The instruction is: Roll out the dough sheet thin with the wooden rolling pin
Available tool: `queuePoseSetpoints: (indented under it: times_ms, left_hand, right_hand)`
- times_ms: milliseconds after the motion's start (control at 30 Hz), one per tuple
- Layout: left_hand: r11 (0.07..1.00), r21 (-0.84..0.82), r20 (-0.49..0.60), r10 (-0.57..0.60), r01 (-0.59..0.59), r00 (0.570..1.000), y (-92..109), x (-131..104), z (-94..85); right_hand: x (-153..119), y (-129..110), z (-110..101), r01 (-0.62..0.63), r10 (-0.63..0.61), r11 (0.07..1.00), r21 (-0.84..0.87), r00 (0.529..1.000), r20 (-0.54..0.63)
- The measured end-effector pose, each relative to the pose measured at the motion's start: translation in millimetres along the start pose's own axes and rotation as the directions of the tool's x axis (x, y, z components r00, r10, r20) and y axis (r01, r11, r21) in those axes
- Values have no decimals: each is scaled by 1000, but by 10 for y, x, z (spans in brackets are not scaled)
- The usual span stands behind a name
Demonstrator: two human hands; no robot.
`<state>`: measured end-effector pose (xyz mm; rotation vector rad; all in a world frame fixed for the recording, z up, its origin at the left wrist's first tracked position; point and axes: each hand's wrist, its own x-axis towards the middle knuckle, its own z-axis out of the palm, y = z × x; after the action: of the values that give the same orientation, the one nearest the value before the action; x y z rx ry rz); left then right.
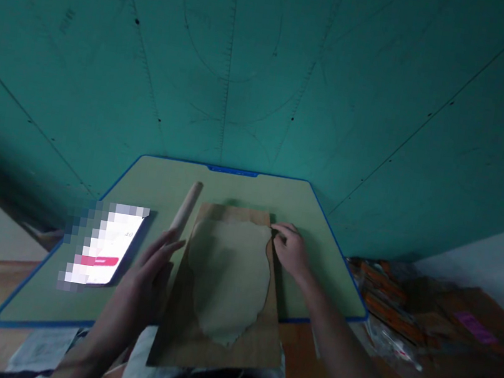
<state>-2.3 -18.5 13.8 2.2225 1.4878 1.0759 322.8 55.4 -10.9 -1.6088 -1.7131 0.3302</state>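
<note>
A flat, pale sheet of dough (230, 274) with an uneven edge lies on a wooden board (226, 362), whose near end reaches past the table's front edge. Left of the board, my left hand (155, 269) is closed round the lower end of a pale wooden rolling pin (186, 208), which points up and away. My right hand (289, 245) is at the board's upper right edge, its fingers bent and the index fingertip by the dough's corner. Whether those fingers pinch anything is too small to tell.
The light table (327, 288) has a blue rim. A lit tablet or phone (115, 244) lies on its left side. Behind stands a green wall with drawn lines. Cardboard and plastic wrapping (391, 336) lie on the floor at right.
</note>
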Motion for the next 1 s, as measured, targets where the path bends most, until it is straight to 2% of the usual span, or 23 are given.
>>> queuePoseSetpoints:
  times_ms: [200,367,733,900,1000]
  left_hand:
    - [998,-38,-84,-44,41,996,-150,-92,119]
    - [999,-16,-91,-35,33,995,-210,-126,219]
    - [998,62,-66,13,-9,998,-173,-116,247]
    - [998,58,7,-8,8,1000,-194,-120,219]
    - [997,70,29,25,-27,999,-228,-125,225]
  right_hand:
    - [-34,31,12,39,-39,999,16,999,-20]
    - [-57,95,32,80,-79,996,39,996,-44]
    - [-73,117,57,171,-168,985,24,983,-70]
    - [-79,108,63,202,-202,979,-14,977,-69]
    - [-83,95,70,208,-212,977,-52,975,-71]
